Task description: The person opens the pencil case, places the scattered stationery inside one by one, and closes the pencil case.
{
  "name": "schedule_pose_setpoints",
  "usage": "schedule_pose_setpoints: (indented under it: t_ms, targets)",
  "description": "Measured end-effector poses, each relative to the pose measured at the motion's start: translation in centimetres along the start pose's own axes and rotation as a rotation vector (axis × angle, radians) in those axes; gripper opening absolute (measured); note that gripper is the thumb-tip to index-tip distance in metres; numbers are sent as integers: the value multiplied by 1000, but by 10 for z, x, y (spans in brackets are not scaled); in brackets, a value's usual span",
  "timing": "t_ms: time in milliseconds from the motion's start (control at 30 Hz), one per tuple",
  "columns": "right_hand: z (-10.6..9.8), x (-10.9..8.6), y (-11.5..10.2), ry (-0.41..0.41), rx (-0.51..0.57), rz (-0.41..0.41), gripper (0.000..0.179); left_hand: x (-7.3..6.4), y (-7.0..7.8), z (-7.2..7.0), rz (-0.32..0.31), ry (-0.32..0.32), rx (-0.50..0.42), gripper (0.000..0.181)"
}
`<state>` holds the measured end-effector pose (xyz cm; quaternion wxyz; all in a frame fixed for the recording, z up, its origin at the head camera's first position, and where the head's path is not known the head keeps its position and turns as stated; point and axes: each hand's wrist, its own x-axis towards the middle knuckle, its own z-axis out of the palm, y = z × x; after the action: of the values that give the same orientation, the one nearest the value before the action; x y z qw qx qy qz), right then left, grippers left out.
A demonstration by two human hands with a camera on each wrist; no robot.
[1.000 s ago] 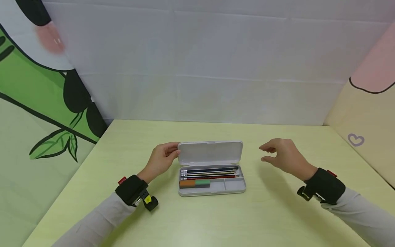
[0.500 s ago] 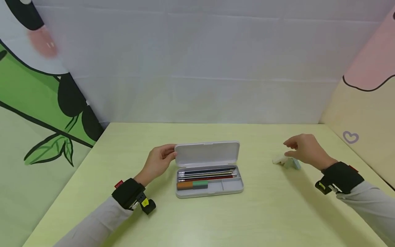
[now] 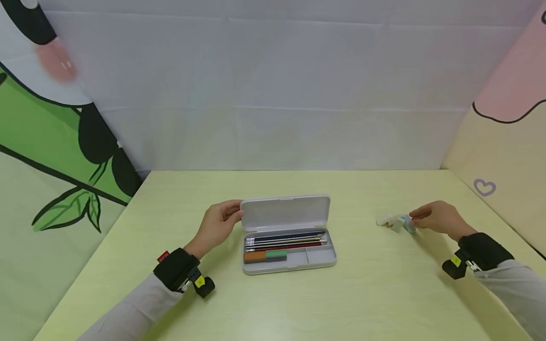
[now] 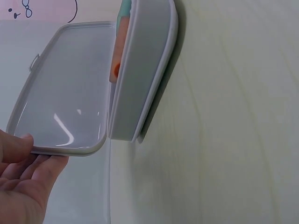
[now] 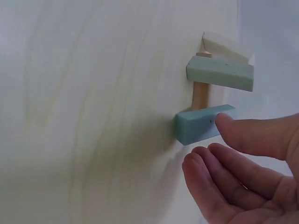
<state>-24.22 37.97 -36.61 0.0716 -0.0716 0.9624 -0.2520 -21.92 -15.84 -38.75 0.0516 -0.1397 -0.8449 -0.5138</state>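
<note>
My left hand (image 3: 217,225) pinches the left edge of the raised lid (image 3: 286,212) of a pale grey pencil case (image 3: 322,256). Thumb and fingers lie on either side of that lid (image 4: 65,88) in the left wrist view. Several pencils (image 3: 283,240) fill the case's back compartment; an orange-and-green block (image 3: 265,256) lies in front. At the right, my right hand (image 3: 441,220) is at a small blue eraser-like block (image 5: 201,125). Its thumb overlaps the block in the right wrist view, with the fingers spread apart below; contact is hard to tell.
Beside the blue block lie a green block (image 5: 219,73), a white block (image 5: 226,46) and a tan piece (image 5: 201,95), close together. The case and blocks are on a pale wooden table (image 3: 273,303). A white curtain-like backdrop (image 3: 273,94) stands behind its far edge.
My right hand has moved right, then down to the small blocks, which have come into sight. The left hand stays on the lid, and the view has shifted slightly.
</note>
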Motion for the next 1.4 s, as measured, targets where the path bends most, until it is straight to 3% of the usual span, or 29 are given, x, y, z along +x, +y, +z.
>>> schedule_pose_setpoints:
  t_ms: [167,300,633,833,1100,1400]
  targets:
    - [6,-1,7,-45,175,53,41,-1,-1,0,8,-5,-6,30]
    - [8,-2,6,-36,249,68,42,0,-1,0,22,-4,-5,30]
    - [4,-3,0,-9,218,101,40,0,0,0,2,2,-5,30]
    - [-6,-2,-7,47,157,73,38,-1,1,1,-2,3,-6,30]
    - [-16,10,-45,168,66,-12,35,-1,2,-1,-17,14,5,30]
    - [3,9,-107,185,20,-180,21,-5,4,1,-27,6,-1,31]
